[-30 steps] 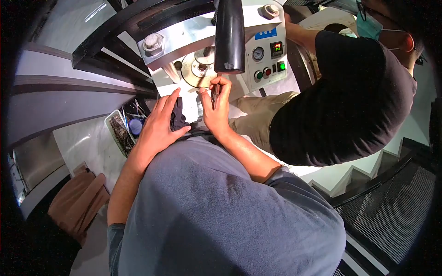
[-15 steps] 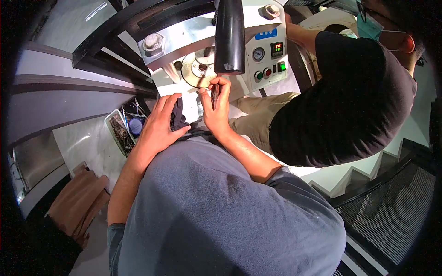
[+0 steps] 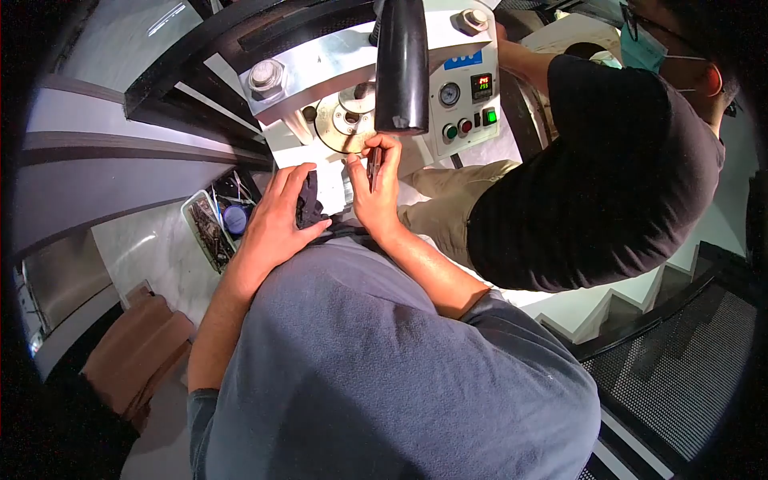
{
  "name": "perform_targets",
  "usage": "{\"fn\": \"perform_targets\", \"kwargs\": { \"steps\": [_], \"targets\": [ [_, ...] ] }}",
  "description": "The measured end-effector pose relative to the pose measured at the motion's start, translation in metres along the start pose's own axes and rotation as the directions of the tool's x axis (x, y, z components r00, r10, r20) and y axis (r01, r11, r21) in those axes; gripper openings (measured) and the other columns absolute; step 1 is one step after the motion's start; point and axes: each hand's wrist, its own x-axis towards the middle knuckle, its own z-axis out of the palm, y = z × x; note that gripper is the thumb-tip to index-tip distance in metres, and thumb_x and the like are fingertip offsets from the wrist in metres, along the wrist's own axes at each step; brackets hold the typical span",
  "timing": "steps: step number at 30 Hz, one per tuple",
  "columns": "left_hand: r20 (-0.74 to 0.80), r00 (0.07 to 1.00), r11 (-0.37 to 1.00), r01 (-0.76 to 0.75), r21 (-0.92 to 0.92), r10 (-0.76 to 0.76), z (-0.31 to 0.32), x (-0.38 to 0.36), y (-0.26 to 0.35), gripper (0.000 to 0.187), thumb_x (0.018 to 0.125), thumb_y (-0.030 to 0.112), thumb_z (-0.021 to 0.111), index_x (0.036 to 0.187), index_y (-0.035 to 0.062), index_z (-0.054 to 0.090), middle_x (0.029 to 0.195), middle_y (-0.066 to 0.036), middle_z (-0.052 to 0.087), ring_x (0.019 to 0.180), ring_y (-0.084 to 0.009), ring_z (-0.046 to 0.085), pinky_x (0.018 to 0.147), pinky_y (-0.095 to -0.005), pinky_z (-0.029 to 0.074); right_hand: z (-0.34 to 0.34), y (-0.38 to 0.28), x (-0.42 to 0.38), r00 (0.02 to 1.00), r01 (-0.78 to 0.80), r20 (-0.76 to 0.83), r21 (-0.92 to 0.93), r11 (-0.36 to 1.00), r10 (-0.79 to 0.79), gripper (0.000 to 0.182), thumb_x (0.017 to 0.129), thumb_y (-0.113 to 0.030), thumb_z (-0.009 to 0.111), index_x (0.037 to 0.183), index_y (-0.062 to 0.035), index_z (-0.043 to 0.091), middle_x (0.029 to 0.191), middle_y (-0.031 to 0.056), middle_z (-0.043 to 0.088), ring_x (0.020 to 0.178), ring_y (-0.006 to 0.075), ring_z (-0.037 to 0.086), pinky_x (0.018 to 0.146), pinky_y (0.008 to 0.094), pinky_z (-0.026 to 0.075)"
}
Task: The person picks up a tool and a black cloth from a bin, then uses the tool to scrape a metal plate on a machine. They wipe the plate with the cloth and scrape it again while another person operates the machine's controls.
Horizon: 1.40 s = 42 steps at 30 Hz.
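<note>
while left fingers (image 3: 283, 179) touch cloth (image 3: 309, 203), right fingers (image 3: 391, 157) grip tool (image 3: 374, 166)

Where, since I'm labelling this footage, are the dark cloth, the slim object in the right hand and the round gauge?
Dark cloth (image 3: 307, 203), head view: its crumpled middle.
Slim object (image 3: 374, 166), head view: its exposed shaft.
Round gauge (image 3: 450, 94), head view: centre of its dial.

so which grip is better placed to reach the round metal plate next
Right, probably: the right grip, holding a slim dark object, sits nearest the round metal plate; the left grip is farther away, beside dark crumpled material.
</note>
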Motion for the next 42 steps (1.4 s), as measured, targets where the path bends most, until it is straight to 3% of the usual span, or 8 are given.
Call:
{"fn": "perform_targets", "kwargs": {
  "steps": [23, 25, 29, 35, 37, 42],
  "targets": [
    [-0.014, 1.000, 1.000, 0.000, -0.003, 0.000, 0.0006, 0.0007, -0.0002, 0.085, 0.073, 0.010, 0.087, 0.147, 0.0049, 0.045, 0.138, -0.019, 0.051, 0.131, -0.0378, 0.053, 0.111, -0.0443, 0.044, -0.0018, 0.0040, 0.0004, 1.000, -0.006, 0.021, -0.009, 1.000, 0.006, 0.034, 0.098, -0.007, 0.067, 0.124, -0.0008, 0.045, 0.110, 0.0112, 0.048, 0.100, 0.0202, 0.049, 0.092, 0.0341, 0.044],
    [-0.014, 1.000, 1.000, 0.003, -0.011, -0.003, 0.0007, 0.0003, -0.0002, 0.085, 0.073, 0.010, 0.087, 0.147, 0.0050, 0.045, 0.138, -0.019, 0.051, 0.131, -0.0378, 0.053, 0.111, -0.0442, 0.044, -0.0013, 0.0020, 0.0009, 0.999, 0.025, 0.027, -0.035, 0.999, -0.024, 0.031, 0.099, -0.004, 0.063, 0.123, -0.0052, 0.043, 0.106, 0.0060, 0.045, 0.097, 0.0134, 0.047, 0.089, 0.0291, 0.043],
    [-0.023, 1.000, 1.000, -0.001, 0.012, 0.001, 0.0012, 0.0004, -0.0003, 0.082, 0.074, 0.016, 0.087, 0.144, 0.0064, 0.047, 0.139, -0.016, 0.051, 0.132, -0.0379, 0.052, 0.110, -0.0452, 0.046, -0.0019, -0.0002, 0.0007, 0.999, 0.023, 0.031, -0.035, 0.999, -0.022, 0.030, 0.100, -0.004, 0.062, 0.123, -0.0052, 0.043, 0.105, 0.0058, 0.045, 0.097, 0.0134, 0.047, 0.089, 0.0289, 0.043],
    [-0.018, 1.000, 1.000, 0.002, -0.014, -0.002, 0.0022, 0.0001, -0.0023, 0.084, 0.074, 0.011, 0.087, 0.146, 0.0058, 0.045, 0.139, -0.018, 0.051, 0.132, -0.0378, 0.052, 0.111, -0.0444, 0.043, -0.0017, 0.0005, 0.0001, 0.999, 0.027, 0.027, -0.048, 0.998, -0.026, 0.030, 0.100, -0.005, 0.063, 0.123, -0.0058, 0.043, 0.104, 0.0055, 0.046, 0.096, 0.0133, 0.047, 0.087, 0.0288, 0.043],
    [-0.019, 1.000, 1.000, 0.002, -0.012, -0.003, 0.0024, 0.0000, -0.0025, 0.084, 0.074, 0.011, 0.087, 0.146, 0.0056, 0.045, 0.138, -0.018, 0.051, 0.132, -0.0378, 0.052, 0.111, -0.0445, 0.043, -0.0017, 0.0022, -0.0002, 1.000, -0.013, 0.021, 0.004, 1.000, 0.013, 0.032, 0.099, -0.008, 0.067, 0.123, -0.0015, 0.047, 0.108, 0.0097, 0.048, 0.099, 0.0191, 0.049, 0.092, 0.0335, 0.044],
    [-0.028, 0.999, 1.000, -0.017, 0.013, 0.017, 0.0023, -0.0008, -0.0054, 0.083, 0.074, 0.017, 0.087, 0.145, 0.0066, 0.046, 0.139, -0.016, 0.051, 0.131, -0.0380, 0.053, 0.109, -0.0453, 0.047, -0.0013, 0.0020, -0.0013, 0.999, -0.046, 0.025, -0.005, 0.999, 0.046, 0.032, 0.099, -0.009, 0.066, 0.123, -0.0013, 0.046, 0.109, 0.0098, 0.049, 0.099, 0.0191, 0.049, 0.093, 0.0336, 0.044]
  ]
}}
